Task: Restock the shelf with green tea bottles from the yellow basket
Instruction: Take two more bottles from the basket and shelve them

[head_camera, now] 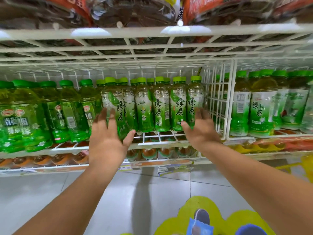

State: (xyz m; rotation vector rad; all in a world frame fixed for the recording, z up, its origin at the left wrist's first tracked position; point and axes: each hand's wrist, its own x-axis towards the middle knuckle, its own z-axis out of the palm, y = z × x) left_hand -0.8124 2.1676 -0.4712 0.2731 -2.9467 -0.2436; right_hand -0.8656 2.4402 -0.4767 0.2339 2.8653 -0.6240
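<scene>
Forearms reach up from the bottom edge, both bare, toward the white wire shelf (159, 138), a coated grid with an identical rack overhead. Green tea bottles (160, 106) stand upright in a tight block in the middle bay: clear ribbed plastic, glossy green labels, lime caps, several rows deep. Likely squared up so labels face out. Left hand (105, 133) cups the leftmost front bottle (112, 107), fingers (103, 116) spread along its side, thumb under the base, so grasping loosely. Right hand (199, 128) presses flat against the rightmost front bottle (194, 102), fingers extended, not clenched; looks like a push to close the row. Yellow basket (303, 165) is only a blurred corner at far right, contents unseen.
</scene>
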